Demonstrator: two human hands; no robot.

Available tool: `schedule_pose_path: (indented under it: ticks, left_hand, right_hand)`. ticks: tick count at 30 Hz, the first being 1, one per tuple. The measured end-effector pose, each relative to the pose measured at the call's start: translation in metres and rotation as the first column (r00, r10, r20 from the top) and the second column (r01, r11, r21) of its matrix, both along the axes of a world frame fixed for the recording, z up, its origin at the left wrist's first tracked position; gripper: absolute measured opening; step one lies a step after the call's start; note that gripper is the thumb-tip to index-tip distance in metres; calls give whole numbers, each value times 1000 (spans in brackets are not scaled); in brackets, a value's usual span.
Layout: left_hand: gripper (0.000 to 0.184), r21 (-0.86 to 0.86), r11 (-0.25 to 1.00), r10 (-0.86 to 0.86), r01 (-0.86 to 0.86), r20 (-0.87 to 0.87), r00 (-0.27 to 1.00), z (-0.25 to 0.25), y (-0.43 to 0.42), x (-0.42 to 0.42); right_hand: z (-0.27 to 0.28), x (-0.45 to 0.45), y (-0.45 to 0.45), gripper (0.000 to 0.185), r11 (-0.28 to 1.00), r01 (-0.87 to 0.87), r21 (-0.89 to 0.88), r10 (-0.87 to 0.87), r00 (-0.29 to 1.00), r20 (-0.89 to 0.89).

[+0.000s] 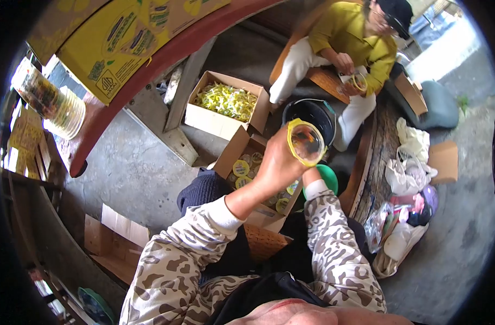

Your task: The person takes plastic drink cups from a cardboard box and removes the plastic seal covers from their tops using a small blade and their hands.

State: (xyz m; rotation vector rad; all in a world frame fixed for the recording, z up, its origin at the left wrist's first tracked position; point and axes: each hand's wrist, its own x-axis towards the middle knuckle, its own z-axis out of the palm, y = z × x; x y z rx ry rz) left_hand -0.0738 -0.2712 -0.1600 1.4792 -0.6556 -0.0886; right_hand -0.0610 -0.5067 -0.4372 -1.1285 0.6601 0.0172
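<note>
Well, a yellow-rimmed cup (306, 143) held centre stage, in the left hand (277, 157)!

Far left, a stack of clear cups (69, 115) stood on the red table edge (90, 129), a yellow carton (109, 57) beside it. Below, an open carton (129, 221) sat on the grey concrete floor (123, 168). Mid-scene, a cardboard box (207, 123) was heaped with yellow strips (226, 102); nearer, another box (265, 218) held yellow-lidded cups (240, 168), partly blocked by the left arm. There the left fingers wrapped the yellow-rimmed cup, in line with a black bucket (319, 111). The right hand (311, 175) was mostly hidden behind it, so its grip couldn't be told; a green bowl (329, 180) peeked out alongside. Beyond sat a person (353, 38) in mustard, holding a clear cup (359, 83). Far right, bags (404, 176) lay bunched beside a worn plank (362, 181).
</note>
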Motion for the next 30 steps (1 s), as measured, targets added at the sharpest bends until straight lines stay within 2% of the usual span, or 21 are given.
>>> schedule_pose_path:
  ticks: [6,8,10,12,14,15,18,20,22,26,29,30]
  left_hand:
    - [48,-37,999,-35,31,-125,992,0,9,7]
    - [51,-31,999,-35,31,-161,986,-1,9,10]
    - [52,-9,1000,-10,8,-194,981,0,8,12]
    - [54,17,1000,1,3,-209,978,-1,7,20]
    - [55,33,999,32,-27,-184,982,-4,7,27]
    - [58,14,999,48,-47,-234,971,-7,6,30]
    - [62,85,993,100,-83,-221,970,-6,7,34]
    - [66,73,993,105,-90,-231,967,-9,5,35]
    - [49,11,989,146,-147,-214,966,-7,3,36]
    - [49,14,988,151,-151,-198,969,-14,-3,32]
    - [48,-27,994,101,-109,-206,973,-16,-8,25]
    - [47,-24,995,87,-94,-207,974,-13,-8,23]
  right_hand:
    - [-31,92,44,20,984,-168,-59,163,983,-80]
    - [-40,129,60,16,991,-132,2,132,991,-16]
    - [-50,168,75,11,987,-33,160,12,992,129]
    - [-162,245,60,10,997,-17,81,18,1000,-12]
    - [-182,275,31,10,917,226,329,-231,973,-26]
    - [-179,282,30,11,875,292,387,-296,954,-51]
    - [-157,283,39,14,889,276,365,-265,961,-80]
    - [-147,282,43,17,908,246,338,-236,969,-72]
    - [-133,281,47,19,926,219,306,-211,976,-61]
    - [-101,274,54,24,956,186,226,-189,982,-10]
    - [-81,269,64,25,954,295,47,-298,952,70]
    - [-71,267,64,25,953,301,42,-304,950,72]
